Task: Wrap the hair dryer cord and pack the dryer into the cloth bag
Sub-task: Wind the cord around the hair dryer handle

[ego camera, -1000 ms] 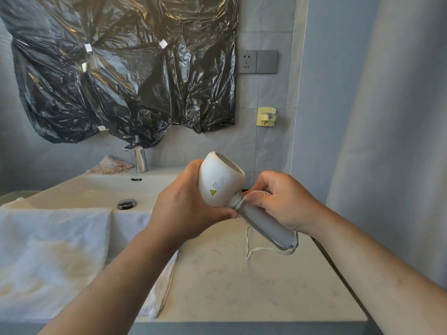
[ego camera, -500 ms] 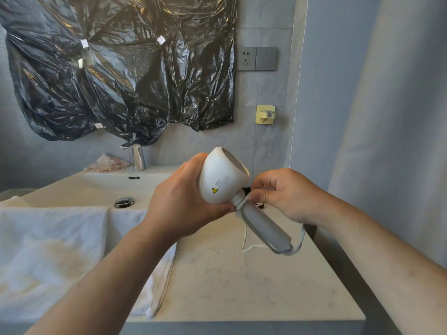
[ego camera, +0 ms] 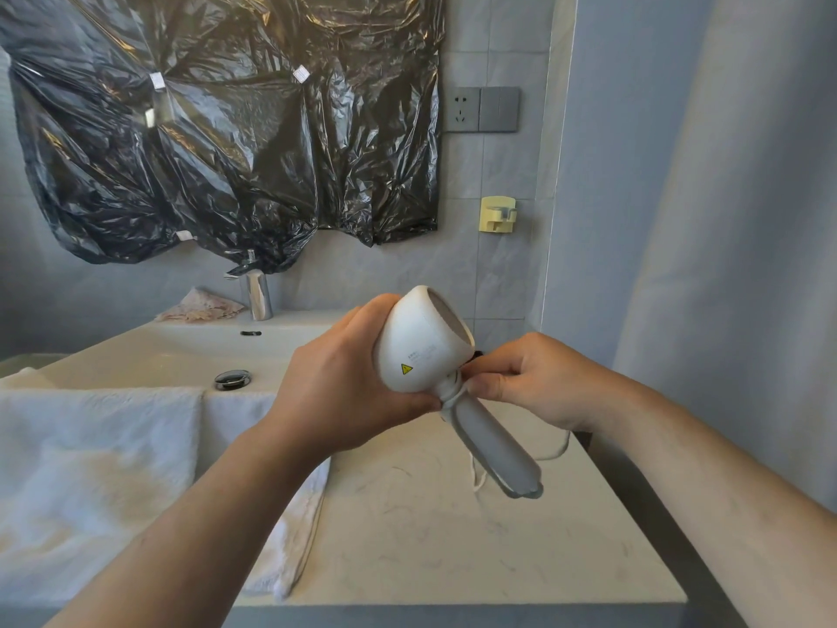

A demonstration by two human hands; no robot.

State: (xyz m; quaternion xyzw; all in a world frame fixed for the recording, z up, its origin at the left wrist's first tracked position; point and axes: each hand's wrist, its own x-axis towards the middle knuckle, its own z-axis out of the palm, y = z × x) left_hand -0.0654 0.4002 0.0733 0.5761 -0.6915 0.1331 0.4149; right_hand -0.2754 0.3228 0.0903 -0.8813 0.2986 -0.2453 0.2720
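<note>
A white hair dryer (ego camera: 419,344) with a grey handle (ego camera: 496,451) is held above the counter, barrel pointing up and to the right, handle slanting down to the right. My left hand (ego camera: 344,392) grips the round white body from the left. My right hand (ego camera: 539,383) pinches the thin white cord at the neck where handle meets body. A loop of the cord (ego camera: 555,453) hangs behind the handle and another strand drops below it. No cloth bag that I can name is in view.
A pale marble counter (ego camera: 453,550) lies below the hands. A sink (ego camera: 181,355) with a drain plug (ego camera: 232,378) and chrome tap (ego camera: 258,294) is at left, white towels (ego camera: 90,469) over its front. Black plastic sheeting (ego camera: 226,129), a wall socket (ego camera: 480,109), a yellow hook (ego camera: 497,213).
Both hands and the dryer have risen slightly. My right hand has slid from the handle up to the neck, drawing the cord with it; the hanging loop now shows on the right.
</note>
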